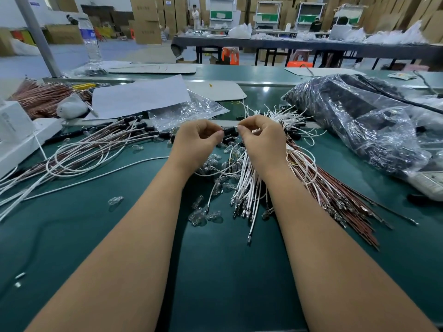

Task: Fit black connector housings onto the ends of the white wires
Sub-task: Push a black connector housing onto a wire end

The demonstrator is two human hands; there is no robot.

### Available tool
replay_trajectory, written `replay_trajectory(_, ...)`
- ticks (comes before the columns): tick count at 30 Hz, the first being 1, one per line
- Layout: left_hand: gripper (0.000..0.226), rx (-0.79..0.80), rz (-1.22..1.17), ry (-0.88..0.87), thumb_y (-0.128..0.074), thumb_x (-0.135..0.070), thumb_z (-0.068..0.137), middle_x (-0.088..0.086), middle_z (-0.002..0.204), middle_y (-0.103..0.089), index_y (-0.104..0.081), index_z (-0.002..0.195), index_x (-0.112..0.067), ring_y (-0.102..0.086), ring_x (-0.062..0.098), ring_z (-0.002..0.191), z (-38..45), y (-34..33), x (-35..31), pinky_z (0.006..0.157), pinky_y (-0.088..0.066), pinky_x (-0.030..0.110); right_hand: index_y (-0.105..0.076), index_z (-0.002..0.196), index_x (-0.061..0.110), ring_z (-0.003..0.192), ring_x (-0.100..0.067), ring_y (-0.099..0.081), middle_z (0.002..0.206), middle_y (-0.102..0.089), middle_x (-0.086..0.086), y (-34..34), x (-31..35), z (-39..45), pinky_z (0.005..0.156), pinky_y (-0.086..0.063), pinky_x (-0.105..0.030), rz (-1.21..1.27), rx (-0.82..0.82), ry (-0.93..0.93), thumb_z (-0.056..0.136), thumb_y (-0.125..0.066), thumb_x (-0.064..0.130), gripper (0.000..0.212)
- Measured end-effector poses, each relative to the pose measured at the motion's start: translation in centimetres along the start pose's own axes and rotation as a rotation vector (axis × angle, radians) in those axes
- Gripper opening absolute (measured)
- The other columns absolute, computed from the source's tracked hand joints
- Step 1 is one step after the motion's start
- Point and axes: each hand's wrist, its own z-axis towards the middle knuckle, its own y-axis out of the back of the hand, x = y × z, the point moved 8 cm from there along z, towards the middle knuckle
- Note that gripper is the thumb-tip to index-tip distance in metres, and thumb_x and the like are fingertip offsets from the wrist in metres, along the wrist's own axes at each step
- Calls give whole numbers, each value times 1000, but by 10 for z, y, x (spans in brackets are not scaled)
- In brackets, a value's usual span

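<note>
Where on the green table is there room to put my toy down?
Bare green mat lies near you, left of the left forearm, below the long white wires. Crowded: between the hands, where small clear pieces and the wire bundle lie.

two hands – one housing (held), one bottle

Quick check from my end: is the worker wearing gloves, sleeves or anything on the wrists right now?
No. Both forearms are bare up to the frame edge, with no sleeves showing. The left hand and right hand are ungloved, with no watch, bracelet or wrist strap in view. No rings show on the visible fingers.
</note>
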Motion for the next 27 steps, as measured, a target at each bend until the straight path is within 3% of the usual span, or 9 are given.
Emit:
replay_trajectory(5, 12, -9, -58, 39, -73, -12, 84, -3, 64, -66, -69, 77, -21, -56, 5, 56, 0, 2, 1, 57, -44, 12, -66, 84, 22, 73, -12, -60, 77, -62, 10, -6, 0, -1, 72, -51, -32, -1, 67, -10, 90, -64, 14, 11)
replay_trajectory(8, 9, -7, -82, 42, -74, -12, 82, -9, 53, -59, -71, 76, -18, -47, 0, 45, -1, 2, -1, 49, -37, 11, -61, 84, 20, 75, -24, -64, 81, -65, -1, -8, 1, -2, 71, -53, -35, 45, 92, -40, 94, -56, 9, 16)
replay_trajectory(11, 4, -2, -82, 28, -75, -12, 82, -8, 48, -52, -72, 80, -13, -37, 1, 38, -1, 2, -3, 44, -31, 10, -60, 91, 17, 69, -22, -63, 84, -67, -10, -11, 1, -4, 67, -52, -36, 171, 119, -104, 97, -51, 10, 13)
replay_trajectory(14, 7, 12, -93, 22, -74, -10, 82, -7, 50, -58, -72, 80, -16, -43, 1, 44, -1, 2, -5, 50, -36, 12, -63, 92, 16, 65, -17, -63, 76, -66, -5, -18, 4, -7, 71, -56, -36, 194, 201, -96, 94, -60, 11, 6)
replay_trajectory(17, 11, 34, -141, 45, -70, -6, 85, 9, 67, -69, -72, 84, -17, -57, 10, 61, -1, -2, -6, 65, -45, 19, -61, 86, 17, 60, -13, -62, 72, -64, -5, -17, 4, -7, 65, -56, -30, 221, 186, -116, 93, -60, 6, 13)
replay_trajectory(19, 14, 47, -168, 54, -65, -4, 89, 0, 73, -72, -73, 90, -15, -63, 1, 64, -1, -6, -7, 67, -48, 13, -62, 90, 11, 60, -12, -61, 75, -64, -7, -15, 1, -6, 59, -52, -22, 285, 159, -163, 94, -58, 4, 9)
replay_trajectory(22, 17, 95, -186, 66, -58, 1, 92, -16, 57, -66, -71, 100, -8, -56, -7, 49, -1, -10, -8, 55, -41, 4, -60, 89, 8, 61, -12, -59, 75, -62, -8, -12, -3, -6, 55, -49, -17, 360, 134, -213, 95, -55, 3, 9)
replay_trajectory(25, 21, 119, -205, 63, -56, 2, 92, -20, 46, -58, -68, 106, -9, -50, -8, 42, -2, -11, -7, 48, -35, 1, -61, 89, 9, 60, -12, -58, 75, -62, -8, -11, -2, -7, 57, -51, -21, 342, 126, -221, 95, -55, 4, 10)
replay_trajectory(27, 17, 104, -203, 49, -61, -3, 91, -14, 56, -66, -72, 98, -14, -55, -5, 51, -2, -10, -8, 60, -42, 7, -62, 92, 10, 62, -15, -60, 78, -65, -10, -8, 2, -4, 63, -55, -29, 251, 135, -189, 95, -56, 7, 8)
